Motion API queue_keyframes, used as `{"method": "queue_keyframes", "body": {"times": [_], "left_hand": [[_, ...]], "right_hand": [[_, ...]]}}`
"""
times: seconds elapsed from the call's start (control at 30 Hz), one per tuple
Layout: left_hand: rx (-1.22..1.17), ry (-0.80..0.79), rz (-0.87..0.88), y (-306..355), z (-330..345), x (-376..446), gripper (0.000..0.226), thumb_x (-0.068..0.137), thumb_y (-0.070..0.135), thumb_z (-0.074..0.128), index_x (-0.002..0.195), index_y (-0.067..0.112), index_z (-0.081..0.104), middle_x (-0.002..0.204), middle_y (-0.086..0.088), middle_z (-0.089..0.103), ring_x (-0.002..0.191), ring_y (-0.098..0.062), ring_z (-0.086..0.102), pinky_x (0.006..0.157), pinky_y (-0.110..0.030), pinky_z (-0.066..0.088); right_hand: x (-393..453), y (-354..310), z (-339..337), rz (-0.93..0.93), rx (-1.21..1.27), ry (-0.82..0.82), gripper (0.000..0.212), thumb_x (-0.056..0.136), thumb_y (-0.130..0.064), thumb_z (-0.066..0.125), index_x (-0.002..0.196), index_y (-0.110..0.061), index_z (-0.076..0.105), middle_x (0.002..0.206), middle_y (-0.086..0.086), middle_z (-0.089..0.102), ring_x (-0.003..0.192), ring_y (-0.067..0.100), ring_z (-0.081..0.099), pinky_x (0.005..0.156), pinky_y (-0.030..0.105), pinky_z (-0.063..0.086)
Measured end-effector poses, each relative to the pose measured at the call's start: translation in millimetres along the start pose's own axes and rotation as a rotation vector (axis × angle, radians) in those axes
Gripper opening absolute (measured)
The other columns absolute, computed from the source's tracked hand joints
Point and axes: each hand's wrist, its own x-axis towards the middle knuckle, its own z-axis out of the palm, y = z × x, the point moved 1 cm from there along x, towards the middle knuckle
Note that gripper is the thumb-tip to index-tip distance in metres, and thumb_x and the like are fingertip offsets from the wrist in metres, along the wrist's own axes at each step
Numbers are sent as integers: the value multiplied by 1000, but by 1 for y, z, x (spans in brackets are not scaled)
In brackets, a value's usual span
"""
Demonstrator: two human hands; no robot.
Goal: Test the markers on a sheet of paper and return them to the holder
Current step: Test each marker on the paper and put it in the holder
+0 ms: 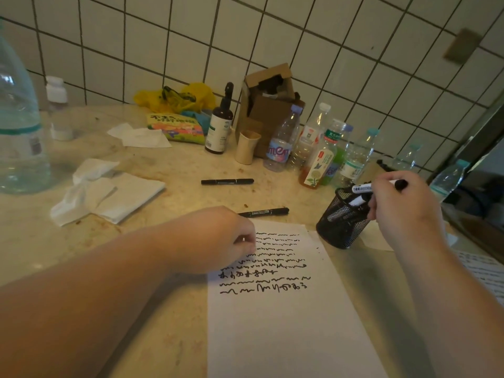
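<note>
A white sheet of paper [286,323] lies on the counter, its upper part filled with black scribbled lines. My left hand [218,238] rests as a loose fist on the sheet's top left corner. My right hand [403,211] holds a white-bodied marker [362,188] with a black cap, lying sideways over the mouth of the black mesh holder [341,225]. Another marker stands inside the holder. Two black markers lie on the counter: one [227,181] farther back, one [266,212] just above the sheet.
Crumpled tissues [103,192] lie at the left, a large water bottle [19,126] at the far left. Several plastic bottles [321,148], a paper cup [246,147], a dark spray bottle [219,126] and a cardboard box [268,105] stand along the tiled wall.
</note>
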Motion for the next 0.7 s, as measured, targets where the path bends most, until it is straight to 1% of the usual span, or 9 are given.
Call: {"method": "queue_keyframes", "body": {"times": [0.1, 0.13, 0.23, 0.3, 0.37, 0.5, 0.53, 0.6, 0.7], "left_hand": [[18, 4, 10, -1, 1, 1, 25, 98, 47, 49, 109, 34, 67, 94, 16, 68, 82, -2, 60, 76, -26, 53], [23, 7, 13, -2, 1, 1, 25, 98, 46, 49, 109, 34, 67, 95, 16, 67, 82, -1, 59, 75, -24, 52], [36, 6, 22, -1, 2, 2, 25, 99, 46, 48, 109, 34, 67, 95, 17, 66, 81, 0, 57, 70, -18, 47], [38, 7, 26, -1, 2, 2, 25, 99, 45, 48, 109, 34, 67, 95, 17, 67, 81, 1, 57, 69, -16, 46], [40, 8, 25, -2, 3, 3, 25, 99, 45, 48, 109, 34, 67, 94, 17, 67, 80, 1, 57, 70, -16, 46], [42, 5, 17, -3, 4, 4, 24, 99, 45, 47, 107, 34, 68, 91, 17, 67, 79, 0, 58, 71, -19, 49], [41, 0, 15, -2, 4, 4, 24, 99, 45, 47, 106, 35, 68, 91, 17, 67, 79, 0, 59, 72, -21, 51], [44, -9, 15, -2, 5, 3, 24, 99, 45, 47, 107, 35, 67, 92, 16, 68, 80, -1, 60, 74, -23, 52], [45, -19, 9, -1, 6, 3, 24, 99, 45, 47, 108, 36, 67, 92, 16, 68, 80, -1, 60, 75, -23, 53]], "right_hand": [[17, 2, 2, 13, -187, -28, 15, 91, -31, 51, 102, -27, 62, 90, 4, 69, 82, 24, 65, 67, 38, 52], [23, 2, 3, 5, -255, -38, 14, 91, -31, 53, 100, -28, 62, 89, 2, 68, 82, 23, 63, 67, 38, 51], [35, 1, 7, -33, -412, -74, 8, 89, -32, 61, 96, -28, 63, 85, -5, 60, 78, 22, 57, 64, 34, 42], [43, -1, 9, -57, -486, -68, 10, 88, -34, 64, 95, -27, 64, 88, -2, 60, 79, 25, 57, 64, 35, 43], [49, -1, 12, -91, -601, -56, 12, 87, -36, 67, 92, -26, 69, 91, 3, 64, 81, 28, 58, 60, 32, 39], [58, -5, 22, -107, -775, -185, 16, 85, -44, 73, 82, -29, 68, 92, 4, 66, 82, 27, 57, 54, 27, 32], [59, -8, 24, -107, -812, -215, 18, 85, -45, 73, 83, -28, 69, 89, 3, 65, 82, 26, 57, 54, 27, 32], [55, -18, 26, -116, -867, -208, 26, 88, -49, 70, 97, -25, 71, 85, 2, 61, 81, 26, 55, 56, 29, 34], [35, -36, 29, -247, -794, -63, 28, 95, -46, 62, 113, -26, 67, 84, 3, 55, 80, 25, 51, 57, 29, 34]]}}
